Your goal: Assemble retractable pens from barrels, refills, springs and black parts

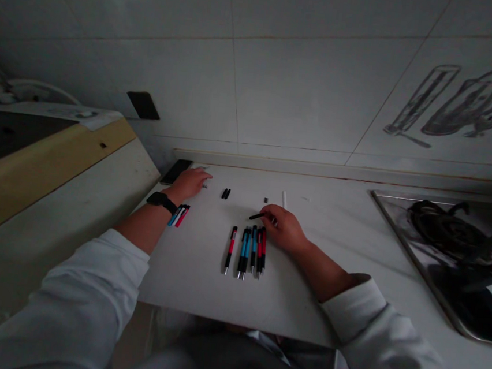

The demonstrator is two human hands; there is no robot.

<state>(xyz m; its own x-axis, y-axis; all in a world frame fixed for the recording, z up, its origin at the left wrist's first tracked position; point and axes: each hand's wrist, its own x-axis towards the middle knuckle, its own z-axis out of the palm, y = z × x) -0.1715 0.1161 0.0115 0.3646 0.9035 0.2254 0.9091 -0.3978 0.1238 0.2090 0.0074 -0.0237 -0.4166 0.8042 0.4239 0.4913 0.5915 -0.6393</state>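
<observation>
My left hand (189,183) reaches to the back left of the white counter, fingers stretched out beside some tiny shiny pieces (204,186), too small to name. In my right hand (284,229), a short black tube like a pen's lower barrel (256,215) is pinched between thumb and fingers. Just in front of that hand lies a row of click pens, among them a red pen (230,250) set apart and a blue pen (253,250). Blue, white and red pen barrels (181,215) rest by my left wrist. Two black tubes (226,193) lie between my hands, farther back.
A dark phone (176,172) lies at the back left corner. Behind my right hand are a small dark piece (266,200) and a thin white stick (284,198). A gas stove (446,227) is at right, a cabinet-like box (97,193) at left, a tiled wall behind.
</observation>
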